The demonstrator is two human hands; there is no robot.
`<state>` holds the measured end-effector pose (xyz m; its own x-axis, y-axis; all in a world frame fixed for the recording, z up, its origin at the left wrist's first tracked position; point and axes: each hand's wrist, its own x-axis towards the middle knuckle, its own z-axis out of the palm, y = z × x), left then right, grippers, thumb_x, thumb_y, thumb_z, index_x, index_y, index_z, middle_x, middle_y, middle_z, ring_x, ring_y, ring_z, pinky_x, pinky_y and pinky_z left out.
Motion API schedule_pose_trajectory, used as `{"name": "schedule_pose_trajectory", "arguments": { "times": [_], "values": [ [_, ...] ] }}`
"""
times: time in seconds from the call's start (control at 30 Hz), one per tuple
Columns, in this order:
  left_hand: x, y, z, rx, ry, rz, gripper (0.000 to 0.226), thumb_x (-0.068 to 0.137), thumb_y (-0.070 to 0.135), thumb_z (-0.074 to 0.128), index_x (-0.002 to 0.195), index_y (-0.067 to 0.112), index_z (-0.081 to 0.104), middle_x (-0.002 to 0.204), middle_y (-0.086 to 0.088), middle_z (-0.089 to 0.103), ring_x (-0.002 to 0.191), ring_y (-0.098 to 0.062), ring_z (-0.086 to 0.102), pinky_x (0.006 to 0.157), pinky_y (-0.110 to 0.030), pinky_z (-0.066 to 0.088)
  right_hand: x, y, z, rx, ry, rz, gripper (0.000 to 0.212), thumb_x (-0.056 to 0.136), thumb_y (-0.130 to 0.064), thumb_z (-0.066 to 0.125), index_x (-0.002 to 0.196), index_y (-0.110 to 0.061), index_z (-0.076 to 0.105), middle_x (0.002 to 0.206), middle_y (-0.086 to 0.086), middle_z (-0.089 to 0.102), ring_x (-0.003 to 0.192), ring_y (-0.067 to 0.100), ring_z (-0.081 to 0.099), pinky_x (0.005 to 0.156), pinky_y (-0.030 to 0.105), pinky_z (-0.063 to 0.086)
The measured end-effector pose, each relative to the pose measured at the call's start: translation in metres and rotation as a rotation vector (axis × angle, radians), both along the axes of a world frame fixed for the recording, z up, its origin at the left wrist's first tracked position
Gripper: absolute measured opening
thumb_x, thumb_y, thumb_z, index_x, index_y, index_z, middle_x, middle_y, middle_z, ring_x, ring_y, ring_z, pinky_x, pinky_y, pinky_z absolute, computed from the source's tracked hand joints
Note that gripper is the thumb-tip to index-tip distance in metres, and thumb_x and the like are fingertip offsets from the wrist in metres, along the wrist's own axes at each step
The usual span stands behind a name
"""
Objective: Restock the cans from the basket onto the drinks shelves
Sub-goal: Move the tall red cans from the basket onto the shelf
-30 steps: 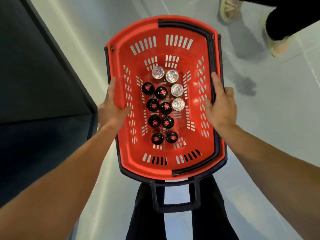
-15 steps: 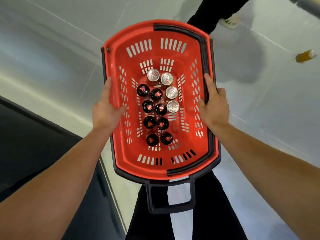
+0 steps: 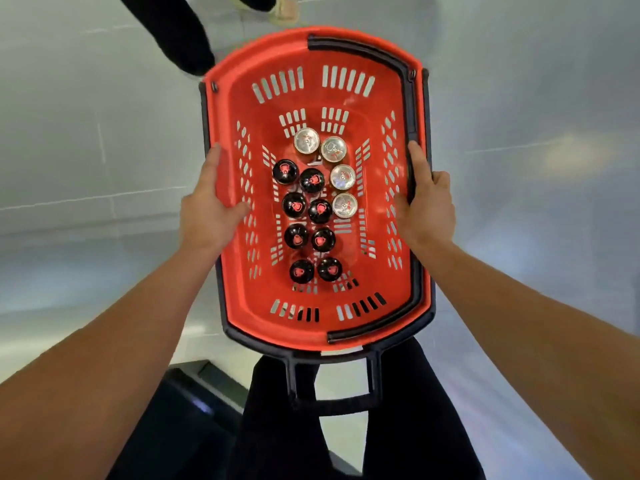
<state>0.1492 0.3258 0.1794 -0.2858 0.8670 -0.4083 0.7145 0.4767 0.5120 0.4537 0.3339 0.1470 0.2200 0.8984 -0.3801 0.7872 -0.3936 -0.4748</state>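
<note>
Grey floor (image 3: 519, 81) fills the view beneath a red basket (image 3: 311, 327) carried at waist height, with no drinks shelves in sight.

Both hands clamp the basket's long sides: the left hand (image 3: 207, 209) wraps the left rim with its thumb inside the wall, and the right hand (image 3: 429, 206) grips the right rim over the folded black handle (image 3: 410, 109), thumb inside as well. Neither holds a can.

Twelve cans stand upright on the basket floor in a loose cluster: eight black-topped cans (image 3: 304, 220) in two columns, four silver-topped cans (image 3: 341, 176) curving along their right and far side.

My worry is the slack around them. Bare floor on every side of the cluster means a tilt or a sharp turn could slide or topple the cans, shifting the load against one grip. Another person's leg (image 3: 173, 32) and shoe (image 3: 284, 12) sit just past the far rim, so a bump looks possible.

Fingers under the rims are hidden. Can labels cannot be read from above. A dark unit (image 3: 194, 386) at the lower edge is cut off and blurred.
</note>
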Motion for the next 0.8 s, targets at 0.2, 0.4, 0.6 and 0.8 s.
{"name": "schedule_pose_trajectory", "arguments": {
  "times": [0.2, 0.4, 0.6, 0.8],
  "values": [
    [0.12, 0.074, -0.007, -0.01, -0.027, -0.293, 0.093, 0.081, 0.019, 0.074, 0.153, 0.04, 0.018, 0.119, 0.015, 0.052, 0.096, -0.002, 0.054, 0.089, -0.013, 0.038, 0.109, -0.021, -0.003, 0.011, -0.02, -0.289, 0.067, 0.096, -0.038, 0.052, 0.147, -0.051, 0.011, 0.118, 0.006, 0.042, 0.084, 0.017, 0.052, 0.081, 0.039, 0.05],
    [0.242, 0.134, -0.014, 0.009, -0.027, -0.547, 0.093, 0.083, 0.022, 0.074, 0.153, 0.041, 0.015, 0.135, 0.005, 0.057, 0.1, -0.004, 0.052, 0.089, -0.021, 0.041, 0.202, -0.025, -0.002, 0.024, -0.05, -0.531, 0.066, 0.096, -0.04, 0.051, 0.148, -0.05, 0.011, 0.119, 0.007, 0.043, 0.087, 0.025, 0.058, 0.083, 0.043, 0.051],
    [0.335, 0.196, -0.012, 0.034, -0.059, -0.721, 0.093, 0.084, 0.027, 0.075, 0.154, 0.038, 0.015, 0.141, 0.003, 0.051, 0.103, -0.005, 0.051, 0.096, -0.031, 0.045, 0.274, 0.0, 0.009, 0.044, -0.083, -0.668, 0.067, 0.094, -0.049, 0.052, 0.148, -0.049, 0.013, 0.12, 0.007, 0.044, 0.09, 0.015, 0.051, 0.082, 0.038, 0.046],
    [0.411, 0.277, -0.008, 0.001, -0.07, -0.853, 0.093, 0.085, 0.03, 0.074, 0.154, 0.036, 0.012, 0.142, 0.002, 0.049, 0.103, -0.004, 0.048, 0.099, -0.033, 0.045, 0.33, 0.056, 0.019, 0.011, -0.093, -0.771, 0.065, 0.096, -0.043, 0.05, 0.149, -0.047, 0.014, 0.123, 0.009, 0.043, 0.097, 0.022, 0.056, 0.084, 0.04, 0.047]
  ]
}}
